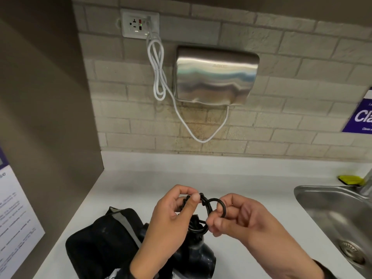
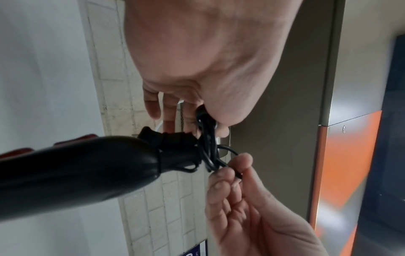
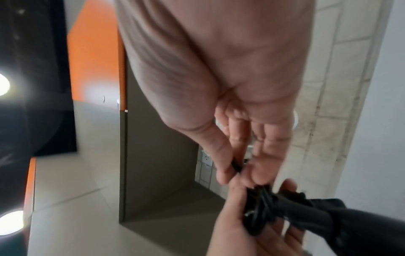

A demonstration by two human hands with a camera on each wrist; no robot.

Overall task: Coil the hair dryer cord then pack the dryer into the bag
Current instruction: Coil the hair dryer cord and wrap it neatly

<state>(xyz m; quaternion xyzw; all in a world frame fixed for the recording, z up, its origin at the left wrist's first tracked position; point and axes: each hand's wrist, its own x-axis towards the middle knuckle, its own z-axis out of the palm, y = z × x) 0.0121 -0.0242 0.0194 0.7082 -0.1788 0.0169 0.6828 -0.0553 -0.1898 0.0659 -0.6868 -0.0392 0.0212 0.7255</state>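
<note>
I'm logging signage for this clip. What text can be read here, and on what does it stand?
"Cla": cut off at the frame edge, on the purple sign.
"se": on the white poster; its smaller lines are too blurred.
Brand on the steel hand dryer: too faint to read.

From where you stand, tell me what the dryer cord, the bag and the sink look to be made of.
Cord: black rubber or plastic sheath, matte with a faint sheen, bending into tight loops.
Bag: soft dark fabric, probably nylon or canvas, with a grey trim strip; it slumps and creases.
Sink: stainless steel by its look, brushed and reflective.
</note>
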